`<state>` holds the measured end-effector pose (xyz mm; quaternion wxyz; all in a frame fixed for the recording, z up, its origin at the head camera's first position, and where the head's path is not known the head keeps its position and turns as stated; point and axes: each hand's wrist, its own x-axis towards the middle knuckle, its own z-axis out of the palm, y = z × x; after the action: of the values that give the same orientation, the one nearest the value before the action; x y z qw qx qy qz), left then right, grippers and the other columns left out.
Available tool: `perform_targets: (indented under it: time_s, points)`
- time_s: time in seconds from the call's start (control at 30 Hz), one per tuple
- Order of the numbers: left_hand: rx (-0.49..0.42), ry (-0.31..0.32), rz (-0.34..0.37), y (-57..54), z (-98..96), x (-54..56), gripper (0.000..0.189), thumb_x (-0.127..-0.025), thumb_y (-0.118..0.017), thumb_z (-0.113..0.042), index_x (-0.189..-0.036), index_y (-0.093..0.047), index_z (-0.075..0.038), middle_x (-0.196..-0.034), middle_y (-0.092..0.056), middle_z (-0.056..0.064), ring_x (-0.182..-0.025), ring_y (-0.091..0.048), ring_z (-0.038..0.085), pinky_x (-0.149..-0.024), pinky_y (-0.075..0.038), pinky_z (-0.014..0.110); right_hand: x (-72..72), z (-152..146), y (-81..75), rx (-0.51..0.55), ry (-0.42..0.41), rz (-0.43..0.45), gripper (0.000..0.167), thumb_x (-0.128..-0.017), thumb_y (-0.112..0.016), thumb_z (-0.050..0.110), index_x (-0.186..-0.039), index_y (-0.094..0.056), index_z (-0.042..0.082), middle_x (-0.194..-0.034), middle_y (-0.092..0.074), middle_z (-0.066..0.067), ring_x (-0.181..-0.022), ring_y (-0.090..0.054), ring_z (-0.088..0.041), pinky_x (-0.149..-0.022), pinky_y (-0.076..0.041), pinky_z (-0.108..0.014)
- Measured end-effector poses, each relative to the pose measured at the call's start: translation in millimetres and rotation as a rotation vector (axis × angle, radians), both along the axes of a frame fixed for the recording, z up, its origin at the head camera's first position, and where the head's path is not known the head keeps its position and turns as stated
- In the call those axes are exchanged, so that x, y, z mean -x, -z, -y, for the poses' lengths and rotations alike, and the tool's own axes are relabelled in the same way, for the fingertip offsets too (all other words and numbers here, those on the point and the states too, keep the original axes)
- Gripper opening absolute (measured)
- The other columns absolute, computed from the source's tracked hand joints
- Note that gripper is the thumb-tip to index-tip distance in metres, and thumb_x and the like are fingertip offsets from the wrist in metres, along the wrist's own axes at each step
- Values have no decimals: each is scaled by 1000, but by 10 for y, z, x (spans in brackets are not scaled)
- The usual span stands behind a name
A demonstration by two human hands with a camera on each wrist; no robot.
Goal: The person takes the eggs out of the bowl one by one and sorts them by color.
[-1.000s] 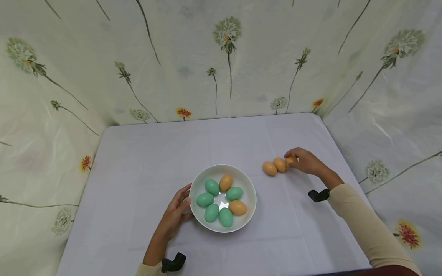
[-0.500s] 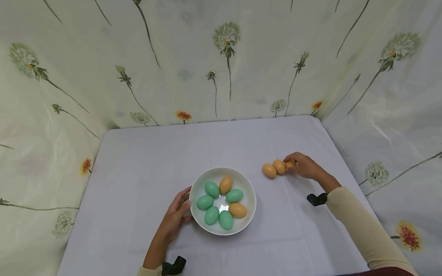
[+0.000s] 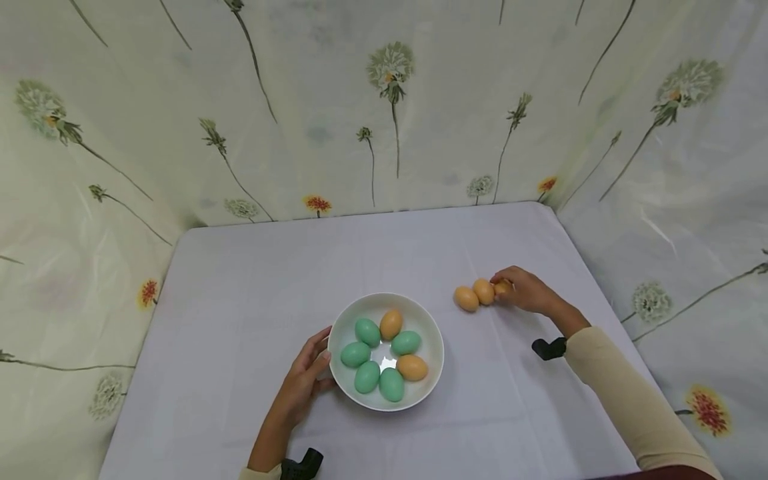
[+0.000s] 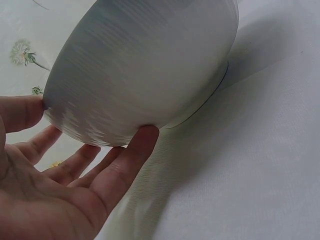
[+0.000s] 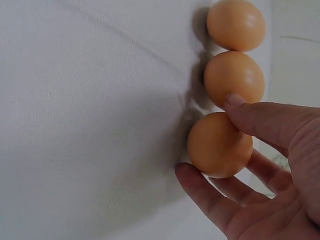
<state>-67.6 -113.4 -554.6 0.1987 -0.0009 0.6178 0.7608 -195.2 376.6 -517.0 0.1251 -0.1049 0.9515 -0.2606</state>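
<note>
A white bowl (image 3: 433, 340) stands on the table, holding several green eggs (image 3: 392, 385) and two light-brown eggs (image 3: 412, 367). My left hand (image 3: 300, 383) holds its left side; in the left wrist view the thumb is at the rim and the fingers spread along the outer wall (image 4: 145, 65). To the right of the bowl, three light-brown eggs lie in a row. My right hand (image 3: 529, 292) grips the rightmost egg (image 5: 220, 145) between thumb and fingers. The thumb tip overlaps the middle egg (image 5: 234, 77) in the right wrist view. Beyond it lies the third egg (image 5: 236, 25).
A white cloth (image 3: 270, 280) covers the table. Curtains with a dandelion print (image 3: 288, 153) hang close behind it and along both sides. Each wrist wears a black camera mount (image 3: 549, 349).
The head view has tilted slightly, shifting everything a little down. Both hands keep nearly the same places, the left at the bowl and the right at the rightmost egg.
</note>
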Motion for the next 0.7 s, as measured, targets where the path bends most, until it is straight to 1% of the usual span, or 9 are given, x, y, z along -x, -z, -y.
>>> perform_targets:
  time_s: [0.13, 0.23, 0.43, 0.53, 0.7]
  points:
    - [-14, 16, -21, 12, 7, 4, 51, -106, -50, -26, -154, -35, -20, -155, -39, 15, -128, -54, 27, -87, -58, 43, -2, -15, -30, -4, 0, 20, 37, -89, -69, 5, -124, -62, -3, -126, -56, -29, -112, -53, -42, -95, -45, -58]
    - [-19, 23, -27, 22, 11, 6, 51, -106, -50, -27, -154, -34, -19, -155, -38, 16, -128, -54, 26, -87, -58, 43, -10, -14, -59, -3, 18, 58, 39, -90, -69, 7, -127, -60, -2, -130, -54, -28, -115, -52, -43, -95, -45, -59]
    - [-31, 18, -12, 26, 6, 6, 50, -105, -50, -26, -153, -36, -22, -155, -39, 15, -132, -50, 33, -88, -57, 45, -35, -20, -155, -31, 44, 127, 48, -92, -71, 15, -134, -55, -1, -138, -48, -30, -123, -49, -47, -98, -45, -61]
    - [-33, 17, -8, 19, 6, 8, 49, -106, -50, -26, -153, -36, -22, -155, -39, 15, -133, -49, 36, -89, -57, 46, -19, -31, -221, -51, 38, 133, 52, -92, -71, 17, -137, -53, -1, -140, -46, -31, -123, -48, -49, -96, -46, -61]
    - [-26, 17, -6, 25, 11, 18, 49, -106, -50, -26, -152, -37, -24, -155, -39, 14, -134, -47, 37, -89, -57, 47, 2, -9, -329, -74, 50, 134, 52, -94, -69, 17, -140, -51, 2, -143, -43, -30, -126, -47, -49, -98, -46, -60]
